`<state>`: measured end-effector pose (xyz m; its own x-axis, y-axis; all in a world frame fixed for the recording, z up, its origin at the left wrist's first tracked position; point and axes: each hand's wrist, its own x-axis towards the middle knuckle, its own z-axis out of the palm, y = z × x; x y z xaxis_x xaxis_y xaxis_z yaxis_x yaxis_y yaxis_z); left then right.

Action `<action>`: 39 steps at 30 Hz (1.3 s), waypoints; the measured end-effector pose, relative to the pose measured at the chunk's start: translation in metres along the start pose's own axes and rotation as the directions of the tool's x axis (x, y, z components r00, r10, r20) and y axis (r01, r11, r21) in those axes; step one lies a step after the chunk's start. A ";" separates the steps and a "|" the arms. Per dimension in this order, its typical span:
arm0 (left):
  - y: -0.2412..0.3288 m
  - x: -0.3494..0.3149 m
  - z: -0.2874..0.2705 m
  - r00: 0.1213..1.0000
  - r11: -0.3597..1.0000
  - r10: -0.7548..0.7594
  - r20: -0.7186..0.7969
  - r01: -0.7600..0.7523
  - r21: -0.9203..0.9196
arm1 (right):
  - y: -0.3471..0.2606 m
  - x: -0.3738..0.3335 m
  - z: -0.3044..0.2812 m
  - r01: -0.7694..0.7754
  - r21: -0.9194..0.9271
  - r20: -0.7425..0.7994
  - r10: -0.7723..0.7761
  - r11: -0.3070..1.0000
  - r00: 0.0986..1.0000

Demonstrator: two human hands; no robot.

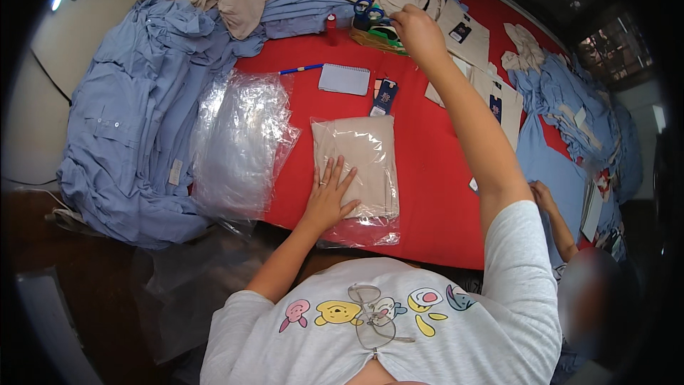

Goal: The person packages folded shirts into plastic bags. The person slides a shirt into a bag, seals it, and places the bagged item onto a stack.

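Directly under your left hand [329, 204]: a bagged beige garment [370, 164]

It lies by the desk's [442, 246] near edge, that hand spread flat. Your right hand [417, 26] is near blue-handled scissors [368, 10] toward the far edge; I can't tell its grip.

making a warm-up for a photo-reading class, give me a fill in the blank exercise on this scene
1. The wearer's spread hand, on the bagged beige garment, is the ____ one.
2. The table cover under the garment is ____.
3. The scissors near the wearer's outstretched hand have ____ handles.

Missing words: left; red; blue
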<state>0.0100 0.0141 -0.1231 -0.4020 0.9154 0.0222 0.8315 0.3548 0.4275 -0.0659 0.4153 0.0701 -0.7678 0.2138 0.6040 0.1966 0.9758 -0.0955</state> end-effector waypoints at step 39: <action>0.028 -0.065 -0.045 0.833 0.806 0.505 -0.226 -0.549 -0.221 | -0.231 -0.336 0.090 -0.136 0.176 0.251 0.089 0.975 0.964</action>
<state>0.0419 -0.0438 -0.0722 -0.0013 0.8985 0.4391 0.8062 -0.2588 0.5320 0.0918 0.1222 -0.1824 -0.8756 0.3045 0.3750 0.1887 0.9302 -0.3148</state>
